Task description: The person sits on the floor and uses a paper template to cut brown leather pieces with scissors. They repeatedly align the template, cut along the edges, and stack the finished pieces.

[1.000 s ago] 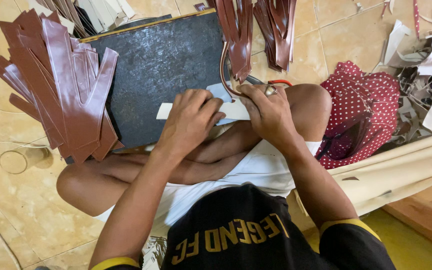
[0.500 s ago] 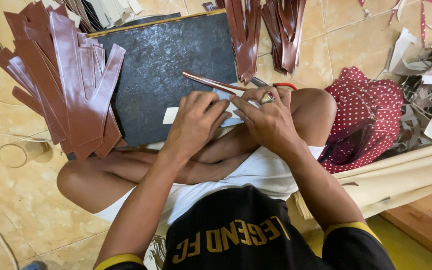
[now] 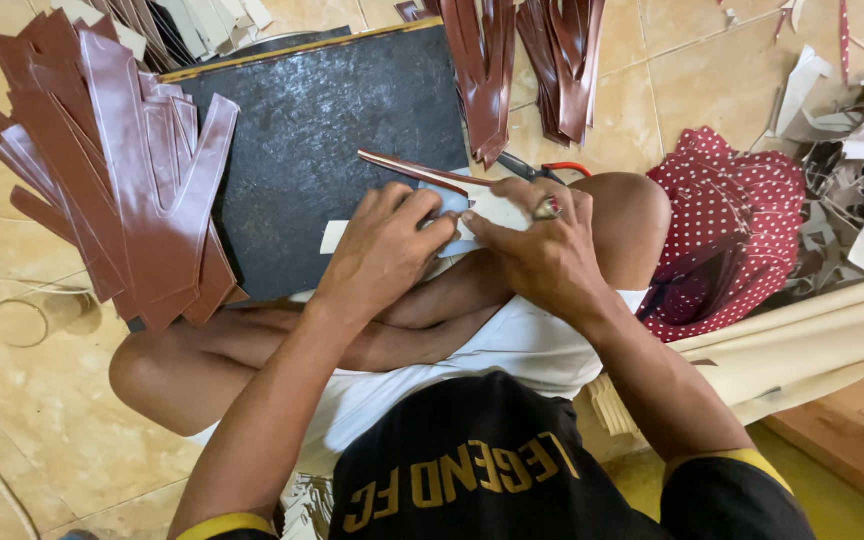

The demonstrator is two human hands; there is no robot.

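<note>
Two hands at work, both closed on 1 thin brown strap (image 3: 422,172) w/ a pale lining piece (image 3: 452,215), over the near edge of a dark grainy slab (image 3: 322,130). Left hand (image 3: 382,250) pinches it; right hand (image 3: 542,250) presses it flat, ring on 1 finger. Glossy brown strap pile (image 3: 122,170) lies left of the slab; 2 more bunches (image 3: 522,60) beyond. Red polka-dot cloth (image 3: 732,230) on the tiled floor (image 3: 42,420) at right.

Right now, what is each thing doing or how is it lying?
Left hand: fingers pinching the pale piece.
Right hand: pressing on the same piece.
Brown strip: sticking out from the hands, over the black board.
Brown cut-outs: piled, overlapping the board's left edge.
Scissors: lying on the floor, partly hidden.
</note>
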